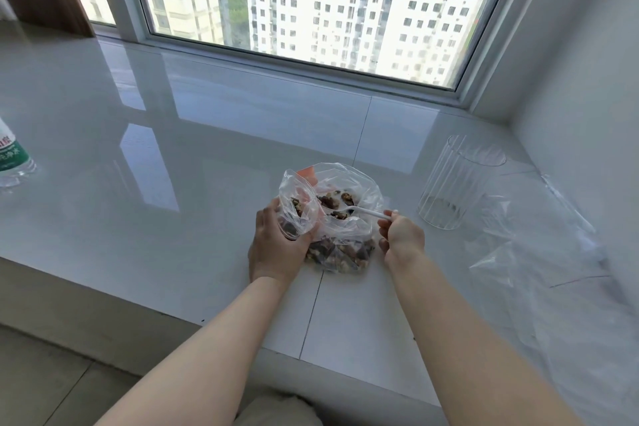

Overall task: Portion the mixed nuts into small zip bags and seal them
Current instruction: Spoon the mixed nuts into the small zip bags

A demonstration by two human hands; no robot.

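A large clear bag (349, 190) of mixed nuts (340, 254) lies open on the white sill. My left hand (276, 242) grips a small clear zip bag (299, 206) at the big bag's left side; a few nuts show inside it. My right hand (401, 233) pinches the handle of a white plastic spoon (366, 213), whose bowl sits inside the big bag among the nuts.
A ribbed clear glass (456, 183) stands to the right, with crumbs at its bottom. Empty clear bags (539, 252) lie spread at the far right by the wall. A water bottle (12, 159) stands at the left edge. The sill's front edge (138, 297) drops to the floor.
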